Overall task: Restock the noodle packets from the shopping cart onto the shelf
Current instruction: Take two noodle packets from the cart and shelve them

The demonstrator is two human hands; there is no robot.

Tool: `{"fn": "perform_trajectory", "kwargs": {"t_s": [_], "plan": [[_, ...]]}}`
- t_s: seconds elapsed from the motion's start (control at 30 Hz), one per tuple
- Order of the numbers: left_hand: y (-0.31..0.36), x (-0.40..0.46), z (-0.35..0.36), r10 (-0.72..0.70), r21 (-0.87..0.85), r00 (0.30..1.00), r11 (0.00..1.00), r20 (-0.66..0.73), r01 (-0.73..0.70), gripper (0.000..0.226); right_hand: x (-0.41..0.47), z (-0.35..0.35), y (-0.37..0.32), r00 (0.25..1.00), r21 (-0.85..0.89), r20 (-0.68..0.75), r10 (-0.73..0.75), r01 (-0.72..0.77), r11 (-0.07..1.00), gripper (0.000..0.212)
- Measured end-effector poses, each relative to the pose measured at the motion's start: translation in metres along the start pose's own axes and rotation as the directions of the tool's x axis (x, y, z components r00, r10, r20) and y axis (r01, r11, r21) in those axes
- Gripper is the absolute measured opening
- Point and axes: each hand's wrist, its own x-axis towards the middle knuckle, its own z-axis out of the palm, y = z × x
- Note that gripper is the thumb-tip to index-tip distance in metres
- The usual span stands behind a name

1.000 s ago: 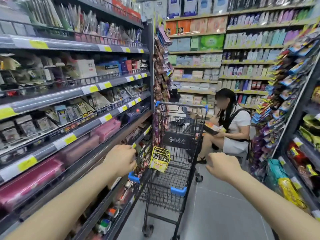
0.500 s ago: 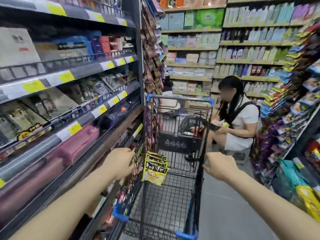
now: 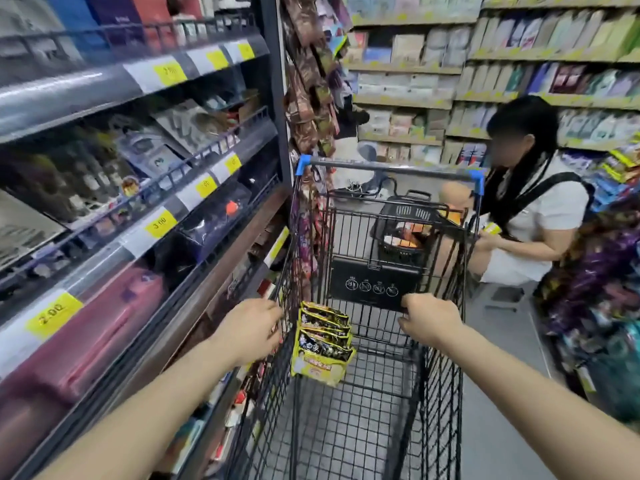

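A black wire shopping cart [image 3: 446, 393] with blue corner caps stands right in front of me, tight against the left shelf [image 3: 194, 216]. A stack of yellow-and-black noodle packets [image 3: 323, 341] stands on edge inside it, near its left wall. My left hand [image 3: 249, 330] hovers by the cart's left rim, just left of the packets, fingers curled, holding nothing. My right hand [image 3: 431, 322] is over the basket to the right of the packets, in front of the black seat flap [image 3: 370, 282], fingers also curled and empty.
A person [image 3: 540, 216] crouches on the floor beyond the cart's far right corner, holding a small packet. A black hand basket [image 3: 405, 220] sits behind the cart. Snack racks [image 3: 595, 271] line the right side; hanging packets [image 3: 308, 98] dangle at the shelf's end post.
I have come closer to the cart. Both hands have moved forward from behind the cart to above its basket, on either side of the noodle packets.
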Motion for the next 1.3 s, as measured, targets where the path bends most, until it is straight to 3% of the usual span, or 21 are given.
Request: {"fn": "perform_trajectory", "kwargs": {"t_s": [0.17, 0.27, 0.57, 0.67, 0.8, 0.87, 0.93, 1.0, 1.07, 1.17, 1.3], "plan": [[-0.01, 0.038, 0.056, 0.089, -0.052, 0.994, 0.995, 0.059, -0.086, 0.034, 0.047, 0.066, -0.013, 0.991, 0.024, 0.13, 0.044, -0.047, 0.999, 0.027], [-0.016, 0.054, 0.091, 0.147, -0.036, 0.989, 0.988, 0.004, -0.147, 0.022, 0.071, 0.111, -0.022, 0.977, 0.033, 0.204, 0.059, -0.067, 0.997, 0.024], [-0.035, 0.071, 0.17, 0.212, -0.18, 0.977, 0.961, 0.005, -0.208, 0.034, 0.122, 0.237, -0.052, 0.91, 0.16, 0.389, 0.147, -0.224, 0.961, 0.017], [-0.036, 0.069, 0.184, 0.231, -0.143, 0.973, 0.962, -0.022, -0.232, 0.034, 0.133, 0.268, -0.063, 0.855, 0.263, 0.488, 0.177, -0.337, 0.904, 0.022], [-0.035, 0.067, 0.196, 0.256, -0.113, 0.965, 0.959, -0.059, -0.261, 0.034, 0.139, 0.291, -0.077, 0.796, 0.358, 0.541, 0.27, -0.509, 0.783, 0.04], [-0.033, 0.066, 0.199, 0.25, -0.097, 0.966, 0.962, -0.063, -0.256, 0.034, 0.143, 0.308, -0.081, 0.777, 0.473, 0.559, 0.29, -0.585, 0.658, 0.047], [-0.032, 0.066, 0.203, 0.243, -0.091, 0.966, 0.964, -0.09, -0.251, 0.034, 0.148, 0.324, -0.083, 0.754, 0.569, 0.574, 0.32, -0.648, 0.506, 0.058], [-0.031, 0.065, 0.204, 0.23, -0.09, 0.968, 0.967, -0.098, -0.239, 0.034, 0.149, 0.328, -0.088, 0.716, 0.662, 0.607, 0.346, -0.696, 0.279, 0.067], [-0.03, 0.065, 0.205, 0.227, -0.098, 0.967, 0.966, -0.113, -0.238, 0.033, 0.149, 0.333, -0.091, 0.693, 0.706, 0.637, 0.338, -0.701, 0.105, 0.061], [-0.032, 0.065, 0.208, 0.217, -0.13, 0.968, 0.964, -0.125, -0.233, 0.031, 0.152, 0.341, -0.105, 0.727, 0.743, 0.616, 0.302, -0.664, 0.083, 0.036], [-0.033, 0.064, 0.21, 0.207, -0.156, 0.969, 0.961, -0.137, -0.228, 0.033, 0.157, 0.355, -0.122, 0.728, 0.78, 0.56, 0.396, -0.624, 0.044, 0.05]]}}
